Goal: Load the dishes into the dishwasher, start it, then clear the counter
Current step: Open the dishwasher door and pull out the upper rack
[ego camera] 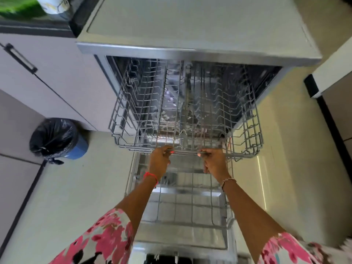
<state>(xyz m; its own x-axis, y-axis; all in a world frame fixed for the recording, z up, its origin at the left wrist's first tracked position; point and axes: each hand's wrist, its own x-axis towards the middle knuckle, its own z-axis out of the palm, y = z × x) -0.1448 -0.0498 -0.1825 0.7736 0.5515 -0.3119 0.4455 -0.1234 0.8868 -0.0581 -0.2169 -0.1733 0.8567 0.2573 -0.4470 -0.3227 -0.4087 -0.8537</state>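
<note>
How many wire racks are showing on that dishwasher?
2. The upper rack is slid out, its front rail gripped by the left hand and the right hand. The lower rack lies beneath it, also slid out. Another inside may be hidden.

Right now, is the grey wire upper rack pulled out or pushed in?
Pulled out: the grey wire upper rack juts past the dishwasher opening; left hand and right hand grip its front rail.

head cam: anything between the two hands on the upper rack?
Only a bare stretch of the front rail of the upper rack, which the left hand and right hand both grip. The lower rack shows below it. Head view.
</note>
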